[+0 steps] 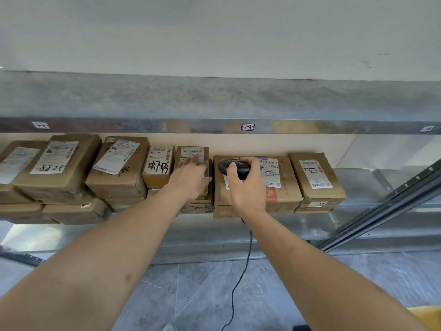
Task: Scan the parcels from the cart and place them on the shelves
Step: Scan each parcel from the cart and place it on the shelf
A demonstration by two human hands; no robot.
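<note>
A small brown cardboard parcel [192, 152] with a white barcode label stands on the metal shelf [274, 225], on top of other boxes. My left hand [191, 177] lies flat against its front, fingers straight and spread over the label. My right hand [248, 185] grips a black corded barcode scanner [232, 166], held in front of a larger brown box [281, 185] just right of the small parcel. The scanner's cable [241, 275] hangs down toward the floor.
Several labelled brown boxes [59, 168] fill the shelf to the left, and one more box [315, 177] sits to the right. The upper shelf edge [248, 127] carries small tags. A dark diagonal rail [381, 211] crosses at right. A yellow corner [427, 316] shows bottom right.
</note>
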